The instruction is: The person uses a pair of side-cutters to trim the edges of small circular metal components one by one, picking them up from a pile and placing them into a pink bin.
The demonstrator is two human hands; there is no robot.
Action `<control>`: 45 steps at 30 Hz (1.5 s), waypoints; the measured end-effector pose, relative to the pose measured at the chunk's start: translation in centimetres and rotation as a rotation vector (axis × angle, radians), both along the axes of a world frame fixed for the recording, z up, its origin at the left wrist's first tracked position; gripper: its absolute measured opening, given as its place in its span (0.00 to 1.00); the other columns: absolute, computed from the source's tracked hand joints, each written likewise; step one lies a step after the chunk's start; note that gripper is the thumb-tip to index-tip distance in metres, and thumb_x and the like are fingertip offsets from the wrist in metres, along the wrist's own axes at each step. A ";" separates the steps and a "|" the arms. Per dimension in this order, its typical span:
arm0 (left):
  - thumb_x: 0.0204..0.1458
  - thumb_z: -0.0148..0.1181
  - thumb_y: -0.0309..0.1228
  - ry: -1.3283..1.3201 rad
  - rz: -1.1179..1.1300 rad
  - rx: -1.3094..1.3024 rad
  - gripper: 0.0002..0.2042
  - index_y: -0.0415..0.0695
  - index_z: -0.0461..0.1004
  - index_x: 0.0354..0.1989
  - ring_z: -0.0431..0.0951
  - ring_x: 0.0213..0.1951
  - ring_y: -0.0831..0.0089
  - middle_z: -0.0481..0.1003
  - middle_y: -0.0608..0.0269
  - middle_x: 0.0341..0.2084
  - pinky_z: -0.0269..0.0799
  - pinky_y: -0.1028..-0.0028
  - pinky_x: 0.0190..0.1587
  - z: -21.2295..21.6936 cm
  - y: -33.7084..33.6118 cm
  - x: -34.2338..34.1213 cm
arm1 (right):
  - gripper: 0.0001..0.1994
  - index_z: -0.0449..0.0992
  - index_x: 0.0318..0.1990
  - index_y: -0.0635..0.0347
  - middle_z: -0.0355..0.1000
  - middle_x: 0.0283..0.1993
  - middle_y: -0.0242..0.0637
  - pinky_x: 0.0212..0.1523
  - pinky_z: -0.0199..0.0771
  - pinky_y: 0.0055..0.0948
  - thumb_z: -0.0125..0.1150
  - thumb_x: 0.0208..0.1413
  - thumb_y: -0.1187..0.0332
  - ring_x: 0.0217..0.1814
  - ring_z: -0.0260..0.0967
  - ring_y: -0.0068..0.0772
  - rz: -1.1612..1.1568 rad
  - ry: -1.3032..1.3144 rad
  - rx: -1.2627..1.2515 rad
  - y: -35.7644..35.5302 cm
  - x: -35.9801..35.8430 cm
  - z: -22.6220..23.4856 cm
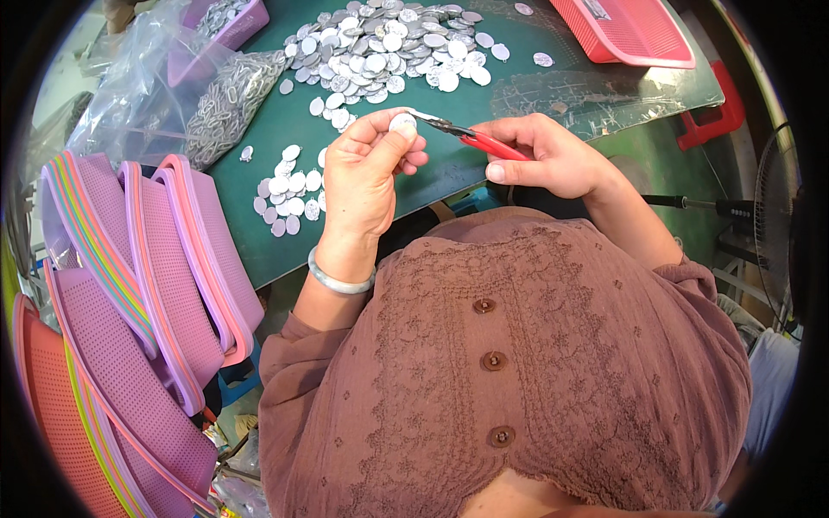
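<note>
1. Left hand: fingertips pinched on a small silver metal disc, raised above the green table.
2. Right hand: fingers wrapped around the red handles of small pliers, thumb pressed along the lower handle.
3. Pliers: metal tips against the upper edge of the disc; whether gripping it or only touching, cannot tell.
4. Left wrist: a pale bangle.
5. Just under the left hand: a small group of silver discs, flat on the table.
6. Farther up the table: a large heap of the same discs.
7. To the left of the heap: a clear plastic bag of small metal rings.
8. Top right corner: a red plastic basket.
9. Left border: stacked purple plastic baskets, leaning, with an orange basket at the lower left.
</note>
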State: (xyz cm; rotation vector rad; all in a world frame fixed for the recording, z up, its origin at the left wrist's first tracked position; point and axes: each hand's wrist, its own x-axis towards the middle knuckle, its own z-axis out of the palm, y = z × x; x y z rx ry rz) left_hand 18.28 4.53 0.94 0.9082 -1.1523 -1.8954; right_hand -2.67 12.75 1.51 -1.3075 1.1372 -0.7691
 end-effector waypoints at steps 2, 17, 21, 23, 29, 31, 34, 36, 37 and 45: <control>0.51 0.58 0.26 0.003 0.003 0.006 0.08 0.37 0.73 0.39 0.74 0.23 0.77 0.75 0.62 0.23 0.68 0.82 0.26 -0.2 -0.1 0.0 | 0.25 0.67 0.53 0.66 0.60 0.28 0.21 0.32 0.56 0.17 0.62 0.49 0.62 0.31 0.54 0.14 0.002 0.032 -0.020 -0.1 0.0 0.1; 0.57 0.43 0.30 0.125 -0.004 0.161 0.14 0.35 0.64 0.48 0.76 0.40 0.59 0.72 0.45 0.40 0.73 0.66 0.44 -1.2 -0.6 1.8 | 0.27 0.66 0.53 0.66 0.67 0.38 0.29 0.38 0.63 0.18 0.62 0.49 0.59 0.38 0.62 0.17 -0.172 -0.049 0.087 0.0 -1.3 0.3; 0.58 0.41 0.31 0.182 0.005 0.209 0.14 0.35 0.63 0.48 0.75 0.43 0.55 0.71 0.41 0.42 0.73 0.63 0.46 -1.5 -0.8 2.2 | 0.27 0.66 0.54 0.66 0.67 0.38 0.28 0.36 0.63 0.17 0.62 0.49 0.60 0.37 0.61 0.17 -0.157 -0.052 0.106 -0.2 -1.6 -0.1; 0.58 0.41 0.31 0.186 0.005 0.210 0.14 0.35 0.63 0.48 0.75 0.43 0.54 0.71 0.41 0.42 0.72 0.62 0.47 -1.5 -0.8 2.5 | 0.28 0.66 0.54 0.67 0.67 0.37 0.28 0.36 0.62 0.17 0.63 0.49 0.60 0.37 0.61 0.16 -0.155 -0.067 0.115 -0.2 -1.7 -0.2; 0.57 0.45 0.29 0.085 0.059 0.180 0.10 0.36 0.67 0.42 0.77 0.35 0.61 0.74 0.46 0.36 0.75 0.67 0.38 -1.3 -0.7 2.8 | 0.29 0.65 0.54 0.69 0.66 0.35 0.27 0.36 0.62 0.17 0.64 0.48 0.60 0.36 0.60 0.16 -0.176 -0.077 0.119 -0.2 -1.5 0.1; 0.56 0.48 0.28 -0.114 0.067 0.080 0.08 0.37 0.70 0.38 0.77 0.28 0.67 0.75 0.51 0.30 0.74 0.71 0.31 -1.4 -0.6 3.3 | 0.29 0.65 0.54 0.70 0.66 0.35 0.27 0.37 0.62 0.17 0.64 0.48 0.60 0.36 0.60 0.16 -0.169 -0.065 0.117 -0.2 -1.6 0.1; 0.53 0.54 0.28 -0.537 0.090 -0.130 0.07 0.38 0.73 0.28 0.72 0.16 0.79 0.75 0.62 0.18 0.66 0.79 0.19 -1.4 -0.3 3.9 | 0.29 0.65 0.54 0.70 0.66 0.36 0.27 0.37 0.61 0.17 0.64 0.48 0.60 0.36 0.60 0.16 -0.155 -0.054 0.099 -0.3 -1.7 -0.2; 0.51 0.56 0.29 -0.863 0.085 -0.491 0.07 0.38 0.74 0.27 0.71 0.16 0.79 0.75 0.63 0.16 0.65 0.78 0.19 -2.1 -0.4 4.8 | 0.29 0.65 0.54 0.70 0.66 0.36 0.27 0.38 0.61 0.17 0.64 0.48 0.60 0.36 0.60 0.16 -0.155 -0.059 0.104 -0.2 -1.7 -0.1; 0.50 0.56 0.30 -1.023 0.080 -0.674 0.07 0.37 0.74 0.27 0.71 0.15 0.79 0.74 0.64 0.16 0.65 0.78 0.19 -2.4 -0.5 5.3 | 0.29 0.65 0.54 0.70 0.66 0.36 0.27 0.38 0.61 0.17 0.64 0.48 0.60 0.36 0.60 0.16 -0.154 -0.073 0.100 -0.3 -1.6 -0.2; 0.44 0.62 0.38 -1.208 0.239 -1.018 0.12 0.41 0.76 0.30 0.72 0.24 0.66 0.70 0.60 0.20 0.67 0.70 0.27 -1.6 -4.6 4.5 | 0.28 0.65 0.53 0.71 0.66 0.37 0.28 0.40 0.62 0.17 0.64 0.48 0.61 0.37 0.60 0.16 -0.155 -0.077 0.106 -0.4 -1.6 -0.2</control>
